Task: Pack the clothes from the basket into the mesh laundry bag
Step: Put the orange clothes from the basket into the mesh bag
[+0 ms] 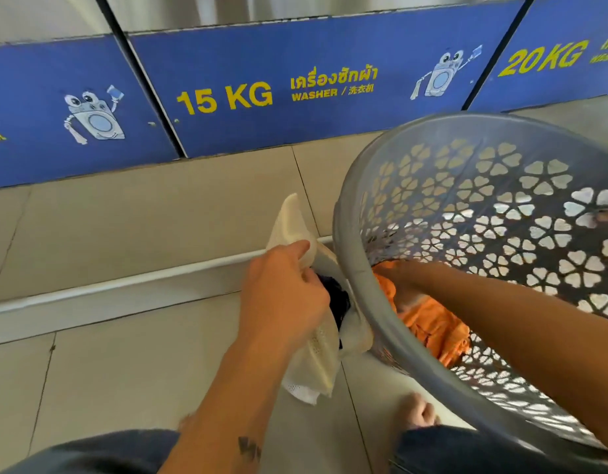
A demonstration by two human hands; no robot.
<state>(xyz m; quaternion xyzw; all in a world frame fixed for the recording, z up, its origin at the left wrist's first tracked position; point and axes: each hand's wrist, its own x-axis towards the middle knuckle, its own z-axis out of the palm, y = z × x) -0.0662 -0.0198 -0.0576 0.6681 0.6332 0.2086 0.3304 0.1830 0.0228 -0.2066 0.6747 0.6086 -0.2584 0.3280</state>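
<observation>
A grey plastic laundry basket (pixel 480 186) with flower-shaped holes is tilted toward me at the right. Orange clothes (pixel 432 326) lie at its bottom. My right arm reaches into the basket; my right hand (pixel 393 268) is mostly hidden behind the rim, at the orange cloth. My left hand (pixel 282 292) grips the edge of the cream mesh laundry bag (pixel 316 357), held just left of the basket's rim. A dark garment (pixel 337 299) shows inside the bag's mouth.
Blue washer fronts (pixel 227 97) marked 15 KG and 20 KG stand along the back. A raised tiled step (pixel 124 292) runs in front of them. My knees in dark trousers (pixel 107 453) and a bare foot (pixel 417 412) are at the bottom.
</observation>
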